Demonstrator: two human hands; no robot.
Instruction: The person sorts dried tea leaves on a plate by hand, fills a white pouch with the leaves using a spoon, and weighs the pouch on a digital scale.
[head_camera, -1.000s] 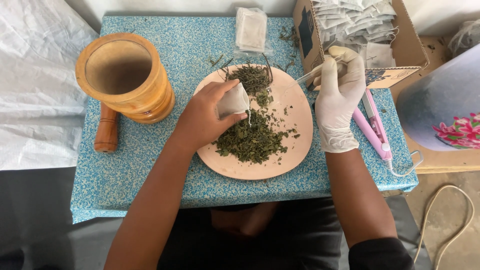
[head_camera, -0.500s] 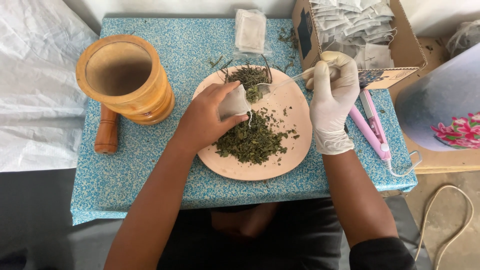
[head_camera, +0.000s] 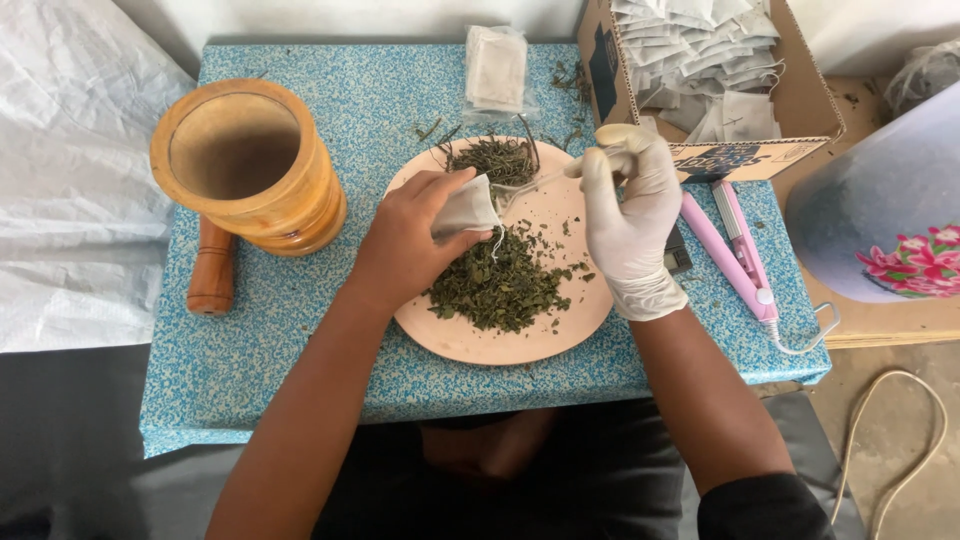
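Observation:
My bare left hand (head_camera: 405, 240) holds a small white tea bag (head_camera: 466, 208) with its mouth facing right, just above a pile of dried green leaves (head_camera: 495, 285) on a round pink plate (head_camera: 470, 340). My right hand (head_camera: 628, 215), in a white glove, grips a clear spoon (head_camera: 540, 183) whose bowl points into the bag's mouth. A small wire strainer (head_camera: 495, 160) full of dried leaves rests on the plate's far rim.
A wooden mortar (head_camera: 245, 165) and pestle (head_camera: 210, 270) stand at the left of the blue speckled table (head_camera: 280, 350). A cardboard box of white tea bags (head_camera: 700, 70) sits far right, a pink heat sealer (head_camera: 735, 255) beside it. A clear packet (head_camera: 496, 68) lies at the back.
The spoon in my right hand has swung left from the strainer to the mouth of the tea bag. My left hand has stayed over the plate with the bag.

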